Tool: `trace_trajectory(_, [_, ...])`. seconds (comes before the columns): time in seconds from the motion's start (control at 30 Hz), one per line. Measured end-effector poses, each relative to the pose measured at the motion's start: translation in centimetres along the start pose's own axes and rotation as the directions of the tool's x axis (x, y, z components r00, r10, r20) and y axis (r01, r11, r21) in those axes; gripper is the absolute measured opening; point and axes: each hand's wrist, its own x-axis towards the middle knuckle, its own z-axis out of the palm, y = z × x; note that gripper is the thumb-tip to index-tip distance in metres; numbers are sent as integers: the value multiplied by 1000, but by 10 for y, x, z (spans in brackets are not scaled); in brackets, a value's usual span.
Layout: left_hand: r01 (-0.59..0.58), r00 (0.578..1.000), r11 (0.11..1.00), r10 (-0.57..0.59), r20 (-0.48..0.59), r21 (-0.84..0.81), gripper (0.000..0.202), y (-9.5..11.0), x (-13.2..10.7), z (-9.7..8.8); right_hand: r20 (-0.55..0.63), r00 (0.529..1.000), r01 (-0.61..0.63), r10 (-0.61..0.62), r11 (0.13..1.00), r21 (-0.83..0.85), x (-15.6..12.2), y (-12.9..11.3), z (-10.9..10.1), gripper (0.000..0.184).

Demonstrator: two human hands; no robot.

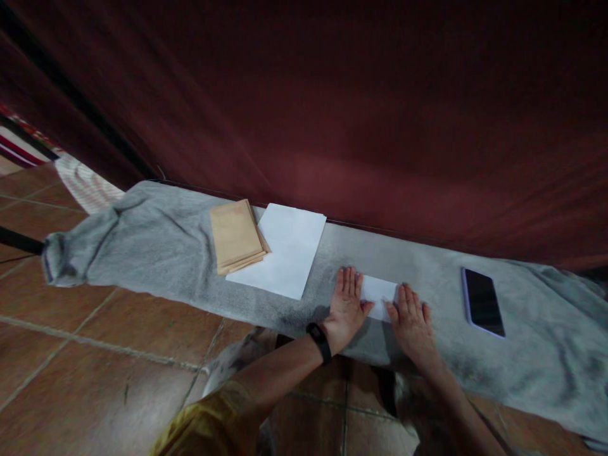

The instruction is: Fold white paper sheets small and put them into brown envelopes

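Note:
A small folded white paper lies on a grey cloth-covered surface. My left hand, with a black band on its wrist, lies flat on the paper's left end, fingers stretched out together. My right hand lies flat on the paper's right end, fingers also stretched out. Neither hand grips anything.
A stack of white sheets lies to the left, with a pile of tan envelopes overlapping its left edge. A dark phone rests face up to the right. A dark red curtain hangs behind. Brown tiled floor is below.

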Motion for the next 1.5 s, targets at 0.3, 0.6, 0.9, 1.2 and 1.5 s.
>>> trace_trajectory(0.3, [-10,1000,999,10,2,50,73,4,1,1,-40,999,10,2,955,297,27,-6,-16,61])
trace_trajectory(0.6, [-36,999,998,36,-1,46,66,3,0,3,97,979,160,-178,972,175,7,-34,-2,56])
trace_trajectory(0.9, [-49,999,993,49,7,103,68,5,-2,-7,66,975,214,-214,977,4,6,-21,-2,54])
trace_trajectory(1.2, [-19,1000,999,20,-11,50,69,3,-3,-4,34,973,230,-227,967,-110,2,-7,4,59])
trace_trajectory(1.5, [-6,998,995,-1,-65,-102,80,-16,-11,8,-8,992,127,-129,987,-94,3,-3,1,63])
